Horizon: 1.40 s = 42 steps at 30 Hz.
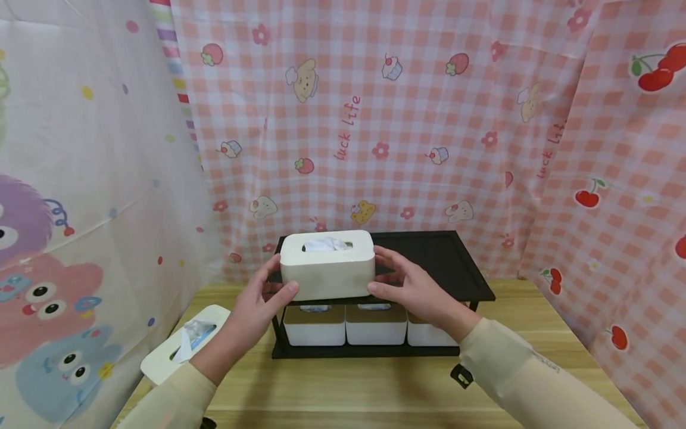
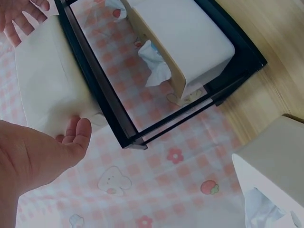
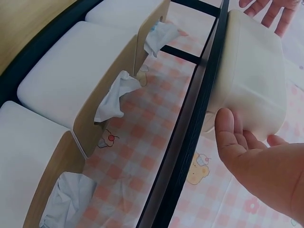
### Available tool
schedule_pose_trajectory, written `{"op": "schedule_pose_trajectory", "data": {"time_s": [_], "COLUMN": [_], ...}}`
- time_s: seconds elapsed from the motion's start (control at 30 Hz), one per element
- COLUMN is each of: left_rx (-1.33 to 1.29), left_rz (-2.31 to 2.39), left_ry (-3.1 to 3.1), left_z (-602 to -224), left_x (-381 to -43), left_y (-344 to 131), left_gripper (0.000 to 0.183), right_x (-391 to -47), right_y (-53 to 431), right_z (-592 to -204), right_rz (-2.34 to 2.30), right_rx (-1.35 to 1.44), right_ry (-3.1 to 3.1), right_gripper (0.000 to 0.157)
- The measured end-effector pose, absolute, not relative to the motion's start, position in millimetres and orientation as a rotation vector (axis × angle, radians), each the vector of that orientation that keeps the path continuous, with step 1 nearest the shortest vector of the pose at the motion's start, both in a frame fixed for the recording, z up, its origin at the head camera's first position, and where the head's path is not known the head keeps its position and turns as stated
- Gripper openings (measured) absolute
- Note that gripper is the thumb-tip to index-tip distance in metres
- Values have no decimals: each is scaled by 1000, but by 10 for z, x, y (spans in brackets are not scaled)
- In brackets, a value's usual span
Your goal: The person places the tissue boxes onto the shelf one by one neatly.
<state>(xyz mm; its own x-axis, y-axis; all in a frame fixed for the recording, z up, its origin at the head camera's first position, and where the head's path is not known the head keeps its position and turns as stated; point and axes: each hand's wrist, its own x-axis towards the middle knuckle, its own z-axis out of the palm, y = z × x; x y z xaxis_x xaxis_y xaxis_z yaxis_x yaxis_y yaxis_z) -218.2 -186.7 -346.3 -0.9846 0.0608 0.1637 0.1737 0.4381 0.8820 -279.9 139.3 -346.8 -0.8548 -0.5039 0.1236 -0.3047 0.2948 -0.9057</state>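
Observation:
A white tissue box point(image 1: 328, 280) with tissue showing in its top slot is at the left part of the black rack's upper shelf point(image 1: 429, 256). My left hand point(image 1: 262, 301) grips its left end, thumb at the front corner. At the opposite end, my right hand point(image 1: 409, 286) holds it the same way. Both wrist views show the box point(image 2: 52, 80) close against the shelf edge; whether its whole base touches cannot be told. In the right wrist view, the right fingers point(image 3: 228, 126) curl against the box point(image 3: 256, 71).
Three white tissue boxes with wood-coloured tops, one being a middle box point(image 1: 375, 328), line the lower shelf. Another white tissue box point(image 1: 163, 357) lies on the wooden table point(image 1: 343, 387) beside my left forearm. Patterned curtains point(image 1: 348, 119) surround the table's back and sides.

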Motion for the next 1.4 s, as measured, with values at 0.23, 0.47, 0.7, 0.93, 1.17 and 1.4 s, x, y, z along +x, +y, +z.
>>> {"op": "schedule_pose_trajectory", "data": {"time_s": [0.23, 0.47, 0.7, 0.93, 1.17, 1.4], "left_rx": [-223, -297, -279, -260, -272, -319], "left_rz": [-1599, -1646, -1608, -1599, -1584, -1562], "left_ry": [-2530, -2463, -2482, -2485, -2479, -2461], "left_z": [-3473, -3516, -3522, -3524, -3521, -3539], "left_x": [-2211, -2256, -2273, -2278, -2278, -2284], "left_y": [-1941, -2013, -2052, -2073, -2067, -2068], "left_gripper": [70, 64, 65, 68, 68, 68], "right_x": [-2814, -2832, -2847, -2857, -2852, -2840], "right_y": [1298, 1212, 1168, 1134, 1136, 1158], "right_z": [-3439, -3427, -3444, -3448, -3442, -3458], "right_rz": [-1589, -1583, -1577, -1564, -1547, -1532], "right_rx": [-765, -764, -774, -767, -760, -763], "right_ry": [2315, 2317, 2305, 2309, 2331, 2345], "right_gripper": [80, 82, 83, 83, 84, 87]}}
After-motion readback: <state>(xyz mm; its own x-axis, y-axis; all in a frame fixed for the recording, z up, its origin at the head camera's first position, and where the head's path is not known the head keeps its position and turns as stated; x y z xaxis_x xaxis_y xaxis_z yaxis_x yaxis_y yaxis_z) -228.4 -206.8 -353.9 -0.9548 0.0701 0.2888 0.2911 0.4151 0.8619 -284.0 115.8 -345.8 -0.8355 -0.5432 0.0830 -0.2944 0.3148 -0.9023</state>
